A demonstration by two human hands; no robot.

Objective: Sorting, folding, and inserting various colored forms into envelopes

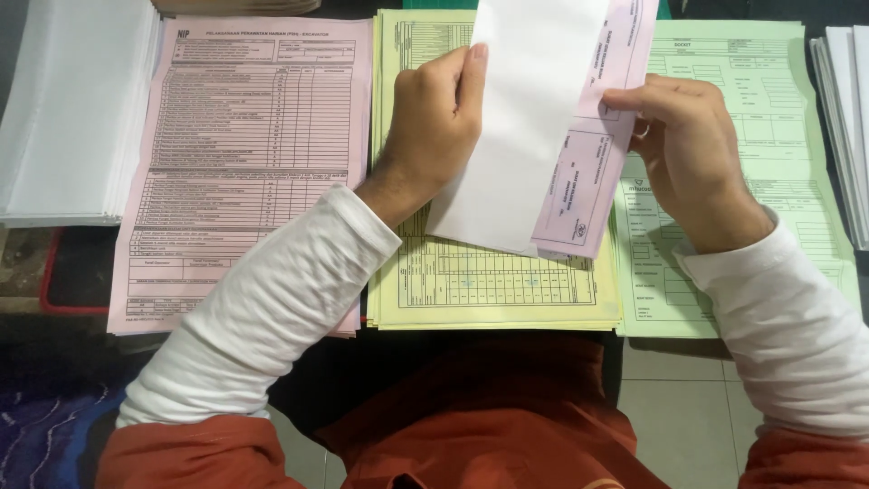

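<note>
- Left hand: raised over the yellow stack, thumb and fingers pinched on the left edge of a white sheet. Holding it by the edge keeps the sheet lifted off the stacks below.
- Right hand: raised over the seam between the yellow and green stacks, fingertips closed on the right edge of a pink slip. A ring shows on one finger.
- White sheet: blank on the side shown, tilted, held in the air mid-scene with its top running out of view at the far edge. It overlaps the pink slip, which lies behind it on the right; both are held together as one pair between the two hands.
- Pink slip: narrow, printed, its near end hanging just below the white sheet's corner.
- Pink stack: printed forms with a checklist grid, left of centre, flat. The left sleeve crosses its near right corner.
- Yellow stack: centre, printed table, largely hidden beneath the held papers and the left hand.
- Green stack: right, printed forms; the right hand and right sleeve cover its left and near parts.
- White stack: far left, plain sheets, just beside the pink stack.
- Further white sheets: at the right edge, cut off by the frame.
- Red tray edge: near left, under the white stack; contents cannot be told.
- Stacks lie side by side in a row, all within reach.
</note>
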